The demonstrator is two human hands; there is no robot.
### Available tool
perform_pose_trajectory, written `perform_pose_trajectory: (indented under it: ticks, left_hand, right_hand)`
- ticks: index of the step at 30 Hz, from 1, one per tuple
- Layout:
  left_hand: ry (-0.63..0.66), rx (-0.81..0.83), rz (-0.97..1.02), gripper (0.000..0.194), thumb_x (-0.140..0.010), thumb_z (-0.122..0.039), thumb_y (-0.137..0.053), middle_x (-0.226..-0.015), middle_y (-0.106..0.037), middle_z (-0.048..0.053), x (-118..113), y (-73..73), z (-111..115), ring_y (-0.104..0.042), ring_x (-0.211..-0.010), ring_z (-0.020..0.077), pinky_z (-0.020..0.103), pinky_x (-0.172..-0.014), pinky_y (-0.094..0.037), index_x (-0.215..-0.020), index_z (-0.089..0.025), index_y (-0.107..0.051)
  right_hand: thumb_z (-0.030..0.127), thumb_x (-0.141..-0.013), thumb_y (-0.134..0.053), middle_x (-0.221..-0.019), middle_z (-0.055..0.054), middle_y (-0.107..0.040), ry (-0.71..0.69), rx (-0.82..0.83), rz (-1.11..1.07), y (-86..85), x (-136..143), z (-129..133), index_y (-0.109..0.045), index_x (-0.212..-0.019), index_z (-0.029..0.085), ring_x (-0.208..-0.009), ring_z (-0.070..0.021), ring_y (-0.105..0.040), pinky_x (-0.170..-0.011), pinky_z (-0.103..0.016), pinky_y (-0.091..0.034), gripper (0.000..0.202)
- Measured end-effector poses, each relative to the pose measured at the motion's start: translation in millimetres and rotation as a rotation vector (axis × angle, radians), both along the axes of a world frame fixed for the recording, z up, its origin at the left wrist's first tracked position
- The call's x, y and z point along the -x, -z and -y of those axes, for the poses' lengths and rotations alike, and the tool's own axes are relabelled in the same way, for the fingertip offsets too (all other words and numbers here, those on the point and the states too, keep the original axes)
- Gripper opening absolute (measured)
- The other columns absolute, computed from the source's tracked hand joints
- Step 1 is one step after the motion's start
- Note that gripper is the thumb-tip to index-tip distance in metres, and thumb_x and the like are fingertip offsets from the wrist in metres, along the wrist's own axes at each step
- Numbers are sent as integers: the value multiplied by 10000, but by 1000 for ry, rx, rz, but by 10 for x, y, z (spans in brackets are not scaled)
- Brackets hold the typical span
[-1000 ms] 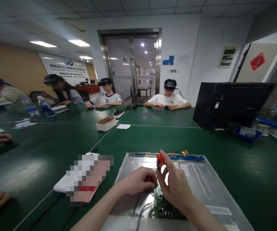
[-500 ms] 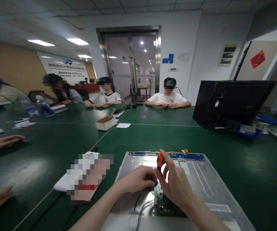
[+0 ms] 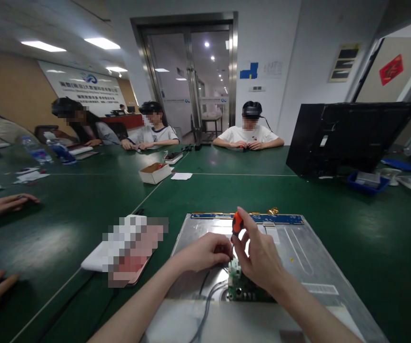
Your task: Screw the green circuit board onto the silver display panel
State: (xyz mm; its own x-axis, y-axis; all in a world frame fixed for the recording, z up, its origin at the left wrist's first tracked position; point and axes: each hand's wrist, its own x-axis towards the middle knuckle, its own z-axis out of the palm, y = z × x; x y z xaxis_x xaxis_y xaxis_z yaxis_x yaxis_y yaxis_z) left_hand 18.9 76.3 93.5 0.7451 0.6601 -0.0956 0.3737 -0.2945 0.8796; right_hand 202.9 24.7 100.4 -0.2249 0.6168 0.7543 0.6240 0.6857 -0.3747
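Observation:
A screwdriver (image 3: 237,223) with an orange and black handle stands almost upright in my right hand (image 3: 262,255), its handle between thumb and fingers. My left hand (image 3: 210,250) is closed beside the lower shaft, its fingertips pinched together; what they grip is hidden. Under both hands lies a flat metal display panel (image 3: 325,276) with a blue circuit strip (image 3: 287,219) along its far edge. A green circuit board (image 3: 239,288) with white connectors sits on the panel, partly covered by my right hand. Grey cables (image 3: 208,305) run from near the board towards me.
Left of the panel lie a white object (image 3: 94,259) and a pink phone-like object (image 3: 139,267), both blurred. A white box (image 3: 153,174) stands farther back. A black monitor (image 3: 348,138) and a blue tray (image 3: 367,183) are at right. Other people sit around the green table (image 3: 219,197).
The camera view has tilted slightly downward, so everything sits higher in the picture. Both hands and the screwdriver keep nearly the same place over the board.

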Motion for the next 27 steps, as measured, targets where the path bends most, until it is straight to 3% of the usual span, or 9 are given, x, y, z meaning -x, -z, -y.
perform_pose_trajectory:
  ticks: [8, 14, 27]
  left_hand:
    - [31, -22, -11, 55, -809, -200, -643, -774, -628, -2, -15, -53, -5, -560, -722, 159, 274, -689, -443, -839, -155, -633]
    - [35, -34, -4, 42, -814, -194, -648, -749, -615, -15, -21, -34, -18, -550, -698, 146, 261, -675, -434, -831, -160, -629]
    - [69, -101, -4, 12, -825, -170, -630, -787, -628, -14, -25, -89, -20, -566, -733, 154, 268, -694, -438, -822, -174, -619]
  right_hand:
    - [193, -972, -425, -953, -82, -702, -8, 6, -2, 1, -23, 5, -75, -1581, 216, -548, -159, -618, -475, -276, -456, 703]
    - [200, -978, -445, -912, -40, -688, -22, -6, -2, -23, -40, 6, -160, -1570, 246, -554, -149, -601, -505, -284, -469, 658]
    - [231, -984, -503, -858, 3, -637, -42, -60, -78, -49, -29, 3, -277, -1460, 274, -495, -108, -541, -405, -223, -359, 529]
